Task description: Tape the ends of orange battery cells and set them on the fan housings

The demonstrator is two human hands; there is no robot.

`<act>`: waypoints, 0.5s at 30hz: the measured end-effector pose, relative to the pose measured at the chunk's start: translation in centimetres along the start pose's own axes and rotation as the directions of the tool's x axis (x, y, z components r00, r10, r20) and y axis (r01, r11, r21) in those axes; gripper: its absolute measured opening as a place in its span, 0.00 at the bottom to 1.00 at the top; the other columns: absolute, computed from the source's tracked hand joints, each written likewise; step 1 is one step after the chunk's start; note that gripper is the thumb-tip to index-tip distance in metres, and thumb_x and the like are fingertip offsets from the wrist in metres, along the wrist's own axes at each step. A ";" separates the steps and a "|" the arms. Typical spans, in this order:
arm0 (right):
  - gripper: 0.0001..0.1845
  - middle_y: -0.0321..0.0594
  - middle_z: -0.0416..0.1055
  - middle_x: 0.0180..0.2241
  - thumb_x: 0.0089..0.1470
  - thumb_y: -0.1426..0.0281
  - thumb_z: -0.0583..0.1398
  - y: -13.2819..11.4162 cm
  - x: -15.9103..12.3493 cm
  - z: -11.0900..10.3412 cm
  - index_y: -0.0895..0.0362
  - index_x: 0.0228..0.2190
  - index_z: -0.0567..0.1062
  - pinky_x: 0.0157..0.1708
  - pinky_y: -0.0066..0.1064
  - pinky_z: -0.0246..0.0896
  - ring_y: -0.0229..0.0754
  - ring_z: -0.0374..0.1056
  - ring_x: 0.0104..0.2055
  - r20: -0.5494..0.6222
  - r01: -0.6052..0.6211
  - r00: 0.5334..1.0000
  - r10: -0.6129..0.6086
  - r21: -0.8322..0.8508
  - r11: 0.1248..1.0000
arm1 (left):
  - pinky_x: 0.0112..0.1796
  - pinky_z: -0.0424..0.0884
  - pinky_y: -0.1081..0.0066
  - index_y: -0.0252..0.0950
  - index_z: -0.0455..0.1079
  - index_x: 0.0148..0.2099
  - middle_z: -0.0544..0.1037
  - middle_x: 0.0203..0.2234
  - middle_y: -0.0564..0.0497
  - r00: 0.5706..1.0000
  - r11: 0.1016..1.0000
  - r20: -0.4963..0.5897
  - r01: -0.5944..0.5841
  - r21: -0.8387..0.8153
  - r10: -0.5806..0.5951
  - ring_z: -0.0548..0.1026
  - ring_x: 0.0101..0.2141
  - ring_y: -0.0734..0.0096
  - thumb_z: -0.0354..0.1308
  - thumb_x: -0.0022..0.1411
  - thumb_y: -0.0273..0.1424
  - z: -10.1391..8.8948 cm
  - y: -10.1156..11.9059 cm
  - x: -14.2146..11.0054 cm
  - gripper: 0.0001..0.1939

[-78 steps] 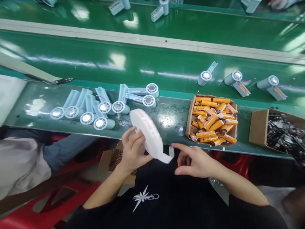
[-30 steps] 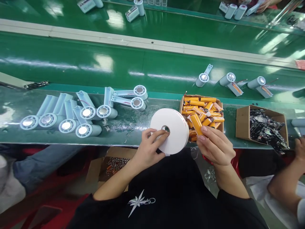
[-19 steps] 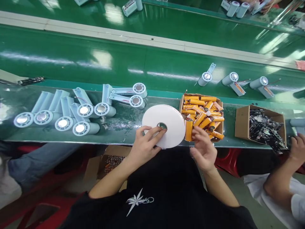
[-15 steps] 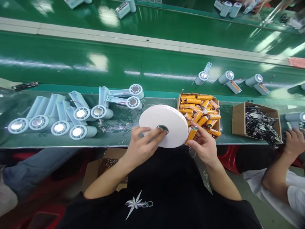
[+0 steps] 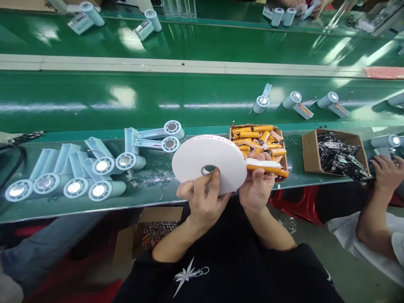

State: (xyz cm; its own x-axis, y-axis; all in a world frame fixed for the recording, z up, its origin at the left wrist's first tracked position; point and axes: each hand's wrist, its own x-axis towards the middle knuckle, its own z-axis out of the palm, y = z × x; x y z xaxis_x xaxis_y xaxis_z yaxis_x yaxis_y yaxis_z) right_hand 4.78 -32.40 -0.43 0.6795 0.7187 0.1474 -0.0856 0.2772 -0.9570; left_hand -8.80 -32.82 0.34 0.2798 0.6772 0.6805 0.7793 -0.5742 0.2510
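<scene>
A large roll of white tape [image 5: 192, 158] stands tilted in front of me. My left hand [image 5: 203, 200] is closed on it, with fingers through the hole in its core. My right hand [image 5: 256, 189] grips an orange cylindrical battery [image 5: 269, 170] at the roll's right edge. Along the battery's upper side lies a white strip of tape [image 5: 261, 163]; whether it still joins the roll I cannot tell. Just behind this hand, many more orange batteries [image 5: 249, 135] fill a cardboard box.
Several light-blue fan-like housings [image 5: 107, 190] lie on the bench to the left. More housings [image 5: 261, 104] rest on the green surface [image 5: 202, 94] beyond. To the right, a cardboard box [image 5: 311, 153] holds dark circuit boards [image 5: 339, 153], near another person's hand [image 5: 388, 172].
The battery in my right hand has turned from upright to lying sideways, and a white strip now shows along it. My left hand and the tape roll have shifted slightly.
</scene>
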 end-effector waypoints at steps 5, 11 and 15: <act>0.20 0.42 0.81 0.51 0.69 0.52 0.64 -5.3 6.8 -4.8 0.46 0.57 0.79 0.52 0.46 0.83 0.50 0.81 0.54 0.183 0.145 0.974 -0.132 -0.061 0.988 | 0.50 0.62 0.53 0.43 0.71 0.69 0.78 0.43 0.41 0.985 0.998 0.165 -0.036 -0.042 0.043 0.69 0.44 0.53 0.72 0.62 0.36 -1.5 -2.4 -2.7 0.34; 0.19 0.37 0.81 0.55 0.72 0.57 0.63 -5.7 9.7 -11.7 0.40 0.61 0.78 0.46 0.30 0.83 0.41 0.81 0.54 -0.016 0.355 0.934 -0.358 -0.078 0.931 | 0.50 0.65 0.47 0.42 0.67 0.70 0.78 0.54 0.37 0.871 0.995 0.483 0.097 0.020 -0.094 0.70 0.49 0.44 0.69 0.65 0.41 -1.7 -9.5 -5.3 0.34; 0.26 0.35 0.85 0.47 0.65 0.64 0.71 -2.9 7.4 -14.1 0.40 0.62 0.76 0.45 0.30 0.84 0.39 0.84 0.47 -0.032 0.217 0.976 -0.216 0.006 0.976 | 0.56 0.68 0.49 0.44 0.66 0.70 0.78 0.56 0.40 0.917 0.973 0.389 0.001 -0.230 0.091 0.72 0.54 0.46 0.64 0.71 0.42 -0.4 -9.9 0.8 0.29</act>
State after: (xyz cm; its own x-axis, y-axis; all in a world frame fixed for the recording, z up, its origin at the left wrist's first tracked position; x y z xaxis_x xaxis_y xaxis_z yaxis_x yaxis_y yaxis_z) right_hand 20.32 -36.86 -0.11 0.7050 0.6207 0.3429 0.0597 0.4299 -0.9009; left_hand -16.55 -26.78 -1.31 0.5457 0.7473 0.3791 0.6293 -0.6642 0.4034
